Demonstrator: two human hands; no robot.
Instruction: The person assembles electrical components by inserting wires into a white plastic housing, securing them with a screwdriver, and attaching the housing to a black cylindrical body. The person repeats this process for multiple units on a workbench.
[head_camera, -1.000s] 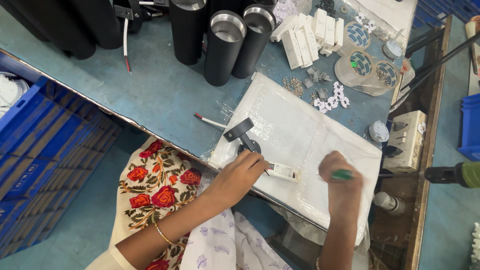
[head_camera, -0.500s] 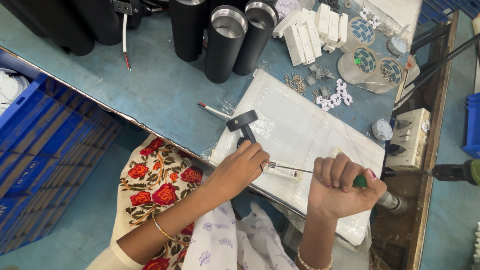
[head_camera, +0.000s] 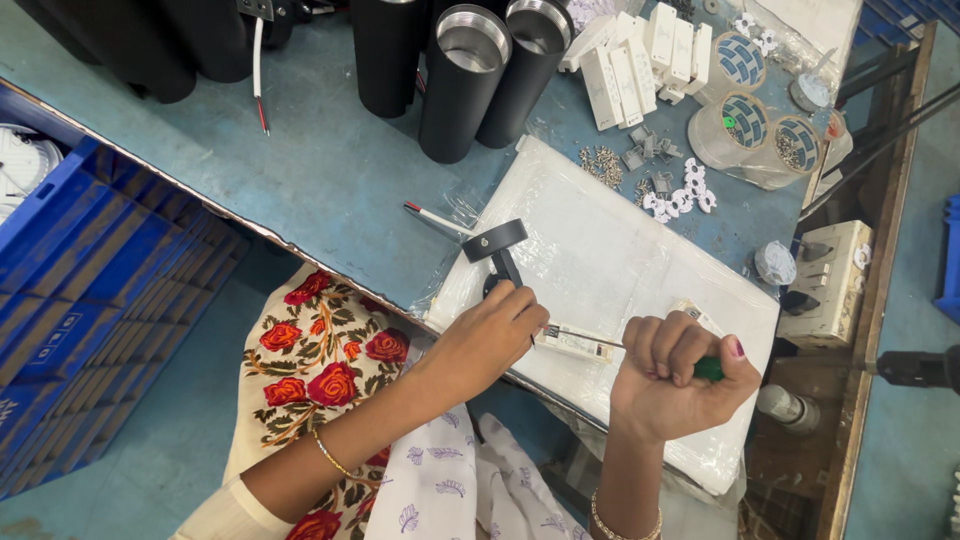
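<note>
My left hand (head_camera: 488, 335) presses a small white rectangular part (head_camera: 572, 343) down on the white foam pad (head_camera: 620, 260), near the pad's front edge. A black bracket piece (head_camera: 497, 250) with red and white wires lies just beyond that hand. My right hand (head_camera: 675, 375) is a fist around a green-handled screwdriver (head_camera: 708, 369). Its thin metal shaft (head_camera: 595, 340) points left and its tip meets the white part by my left fingers.
Black cylindrical housings (head_camera: 462, 80) stand at the back of the blue-green bench. White rectangular parts (head_camera: 635, 55), tape rolls holding small screws (head_camera: 745, 120), loose white clips (head_camera: 680, 198) and a switch box (head_camera: 830, 285) lie right. Blue crates (head_camera: 90, 290) sit left.
My right hand came in from the pad's right side, closed into a fist on the screwdriver and brought its tip to the white part. My left hand stayed on the part.
</note>
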